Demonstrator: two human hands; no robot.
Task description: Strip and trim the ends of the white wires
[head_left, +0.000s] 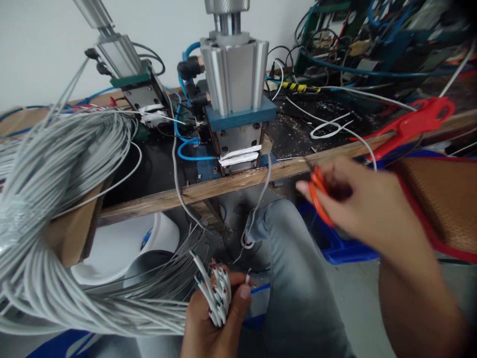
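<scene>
My left hand [233, 325], low in the middle, is closed around a bundle of white cables [216, 293]. Their cut ends point up, with small red and green wire tips showing. Between its thumb and forefinger, one cable end [248, 276] stands apart from the others. My right hand [367, 209], slightly blurred, grips orange-handled scissors [319, 201] by the table's front edge. The dark blades point toward the table and are mostly smeared. A large coil of grey-white cable [78, 164] hangs over the table's left side and runs down to my left hand.
Two metal press cylinders [235, 74] stand on the dark wood-edged table [156, 181], with blue air hoses beside them. A red tool [417, 122] lies at the right edge. Below are a white bucket [164, 233], a blue crate [343, 252] and a red-rimmed brown seat [443, 199].
</scene>
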